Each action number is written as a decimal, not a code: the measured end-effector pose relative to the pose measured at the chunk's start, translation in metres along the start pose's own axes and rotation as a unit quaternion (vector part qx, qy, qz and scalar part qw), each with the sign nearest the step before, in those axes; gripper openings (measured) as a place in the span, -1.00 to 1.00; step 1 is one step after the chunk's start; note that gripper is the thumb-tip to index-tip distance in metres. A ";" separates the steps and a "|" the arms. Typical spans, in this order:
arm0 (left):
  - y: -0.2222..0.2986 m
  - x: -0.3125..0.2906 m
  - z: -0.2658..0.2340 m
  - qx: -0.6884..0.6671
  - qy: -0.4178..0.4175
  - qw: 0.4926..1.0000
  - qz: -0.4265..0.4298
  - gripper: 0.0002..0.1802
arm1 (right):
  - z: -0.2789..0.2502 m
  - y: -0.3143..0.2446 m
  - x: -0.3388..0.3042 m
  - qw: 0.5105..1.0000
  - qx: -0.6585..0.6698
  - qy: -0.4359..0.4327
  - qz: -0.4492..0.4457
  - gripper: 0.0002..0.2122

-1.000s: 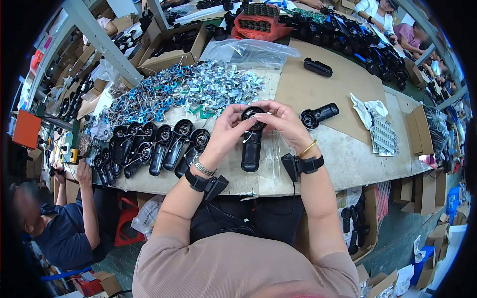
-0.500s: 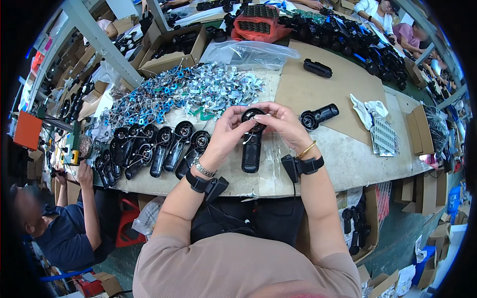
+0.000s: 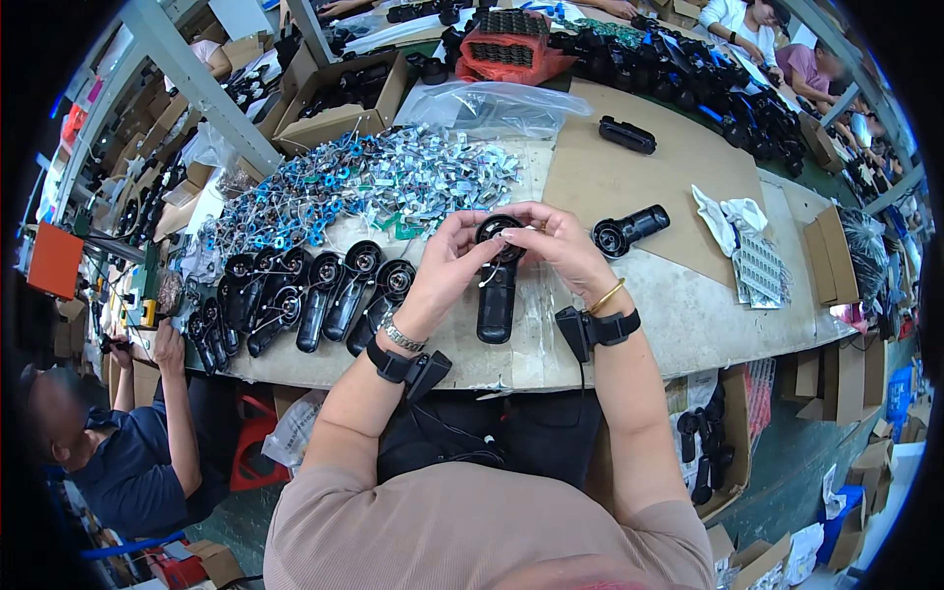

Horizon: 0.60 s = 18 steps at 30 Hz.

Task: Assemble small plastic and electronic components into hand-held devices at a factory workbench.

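Note:
Between my hands is a black plastic housing (image 3: pixel 497 300), its round cup end away from me and its handle pointing toward me. My left hand (image 3: pixel 454 254) grips the left side of the round end, thumb pressed at the inside. From the right, my right hand (image 3: pixel 559 246) holds the same end, its thumb also pushing into the cup. A small pale part or wire shows by the thumbs, too small to name. To the right lies another black housing (image 3: pixel 631 232) with its round end open upward. Several filled housings (image 3: pixel 342 295) lie in a row to the left.
Behind the row spreads a heap of wired small parts and circuit boards (image 3: pixel 393 182). A cardboard sheet (image 3: pixel 678 187) carries a black shell (image 3: pixel 627 135). White gloves (image 3: pixel 730 218) rest by a silver component sheet (image 3: pixel 759 273). A co-worker (image 3: pixel 128 452) sits at the left.
Almost nothing differs. Both hands stay on the housing's round end, with only slight shifts of the thumbs.

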<state>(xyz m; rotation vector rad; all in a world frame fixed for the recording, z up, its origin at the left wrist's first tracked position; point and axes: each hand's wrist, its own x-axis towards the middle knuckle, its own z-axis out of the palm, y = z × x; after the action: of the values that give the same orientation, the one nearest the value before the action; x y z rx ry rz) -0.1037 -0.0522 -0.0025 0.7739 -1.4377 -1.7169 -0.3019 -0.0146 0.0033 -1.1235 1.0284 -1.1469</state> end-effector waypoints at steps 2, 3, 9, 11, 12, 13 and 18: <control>-0.001 0.000 -0.001 -0.011 0.002 1.000 -0.001 -0.54 | 0.001 -0.001 -0.001 1.000 0.000 0.000 0.004 -0.66; -0.001 0.000 -0.001 -0.011 0.002 1.000 -0.001 -0.54 | 0.001 -0.002 -0.001 1.000 0.000 0.000 0.004 -0.66; 0.001 0.000 0.000 -0.007 0.001 1.000 -0.001 -0.54 | 0.002 -0.004 -0.002 1.000 0.001 0.003 0.007 -0.66; 0.001 -0.001 0.000 -0.007 0.001 1.000 -0.001 -0.54 | 0.002 -0.005 -0.003 1.000 0.000 0.006 0.009 -0.66; 0.001 0.000 0.000 -0.006 0.001 1.000 0.000 -0.54 | 0.002 -0.005 -0.003 1.000 -0.005 0.007 0.011 -0.66; 0.001 0.000 0.000 -0.005 0.002 1.000 0.002 -0.54 | 0.002 -0.005 -0.003 1.000 -0.009 0.008 0.013 -0.66; 0.000 0.000 -0.001 -0.001 0.002 1.000 0.002 -0.54 | 0.001 -0.003 -0.002 1.000 -0.005 0.005 0.014 -0.66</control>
<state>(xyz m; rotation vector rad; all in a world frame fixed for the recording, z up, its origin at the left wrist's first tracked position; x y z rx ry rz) -0.1030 -0.0524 -0.0021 0.7720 -1.4335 -1.7133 -0.3014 -0.0126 0.0066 -1.1085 1.0550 -1.1288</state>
